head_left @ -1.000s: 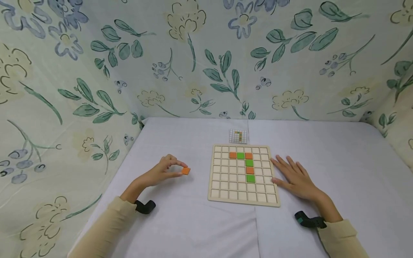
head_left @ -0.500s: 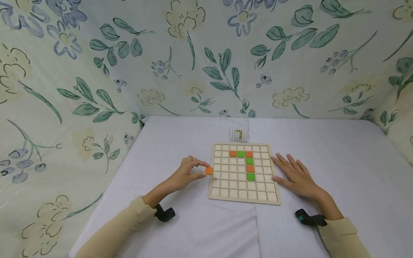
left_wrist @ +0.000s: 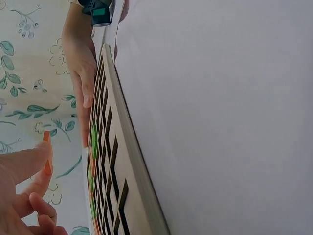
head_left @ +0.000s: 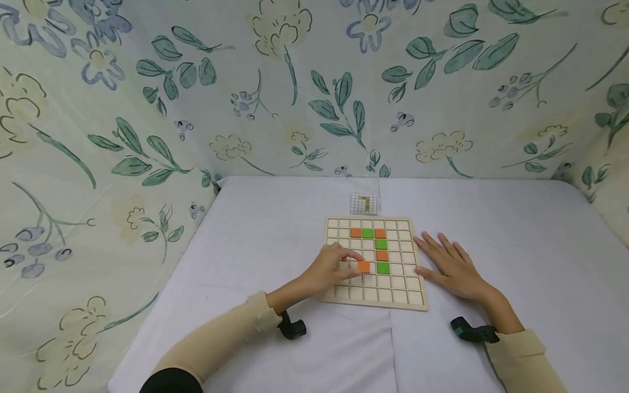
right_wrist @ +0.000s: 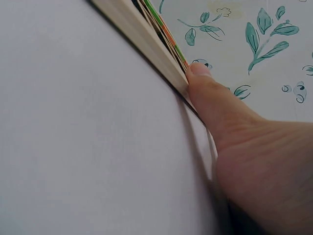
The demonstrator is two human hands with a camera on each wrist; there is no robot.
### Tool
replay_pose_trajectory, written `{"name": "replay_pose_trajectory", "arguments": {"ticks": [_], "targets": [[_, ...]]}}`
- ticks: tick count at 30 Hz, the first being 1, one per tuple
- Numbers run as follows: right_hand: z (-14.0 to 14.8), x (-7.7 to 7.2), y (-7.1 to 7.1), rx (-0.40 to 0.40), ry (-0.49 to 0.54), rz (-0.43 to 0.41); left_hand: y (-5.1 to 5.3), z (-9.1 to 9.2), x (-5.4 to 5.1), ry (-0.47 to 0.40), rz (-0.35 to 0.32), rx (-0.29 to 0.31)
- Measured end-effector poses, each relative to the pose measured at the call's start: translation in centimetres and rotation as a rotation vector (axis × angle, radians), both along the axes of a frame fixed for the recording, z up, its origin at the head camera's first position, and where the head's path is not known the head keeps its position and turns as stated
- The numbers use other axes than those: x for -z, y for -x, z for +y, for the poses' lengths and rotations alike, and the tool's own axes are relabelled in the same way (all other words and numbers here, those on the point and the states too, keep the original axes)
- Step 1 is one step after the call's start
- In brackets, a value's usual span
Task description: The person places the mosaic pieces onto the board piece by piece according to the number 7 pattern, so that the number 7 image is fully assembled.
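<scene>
Between thumb and forefinger, my left hand (head_left: 326, 268) pinches an orange square tile (head_left: 363, 267). In the left wrist view that tile (left_wrist: 47, 152) is held above the wooden grid board (left_wrist: 129, 181), apart from it. The board (head_left: 373, 303) lies flat, with orange and green tiles set in its cells: a row along the upper part and a column running down from the row's right end. A green tile (head_left: 383, 268) forms the column's lowest piece, just right of the held one. My right hand (head_left: 452, 270) lies with fingers spread, its thumb (right_wrist: 200, 73) and fingertips touching the board's right edge.
Behind the board lies a small pattern card (head_left: 363, 203) showing a coloured grid. A white cloth (head_left: 275, 218) covers the table, and a floral curtain (head_left: 196, 98) hangs at the back and left. Black wrist cameras (head_left: 292, 327) sit on both wrists.
My left hand has carried the orange tile rightward, from the cloth left of the board to over the board's cells. The right hand stays in place at the board's edge.
</scene>
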State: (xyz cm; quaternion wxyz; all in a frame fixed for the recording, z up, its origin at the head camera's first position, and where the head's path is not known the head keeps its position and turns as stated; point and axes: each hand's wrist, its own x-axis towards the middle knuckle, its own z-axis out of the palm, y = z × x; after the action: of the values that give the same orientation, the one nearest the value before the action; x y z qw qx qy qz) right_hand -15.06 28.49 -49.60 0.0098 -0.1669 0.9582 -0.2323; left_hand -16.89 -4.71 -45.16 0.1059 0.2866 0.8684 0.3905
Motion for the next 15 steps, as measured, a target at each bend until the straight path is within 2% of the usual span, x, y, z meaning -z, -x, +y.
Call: {"name": "replay_pose_trajectory", "arguments": {"ticks": [6,15], "targets": [[0.1,0.1,0.1,0.000,-0.003,-0.002,-0.3,2.5,0.5,0.018,0.000,0.025],[0.0,0.1,0.1,0.002,-0.007,-0.004,-0.7,4.5,1.2,0.077,-0.006,0.006]]}}
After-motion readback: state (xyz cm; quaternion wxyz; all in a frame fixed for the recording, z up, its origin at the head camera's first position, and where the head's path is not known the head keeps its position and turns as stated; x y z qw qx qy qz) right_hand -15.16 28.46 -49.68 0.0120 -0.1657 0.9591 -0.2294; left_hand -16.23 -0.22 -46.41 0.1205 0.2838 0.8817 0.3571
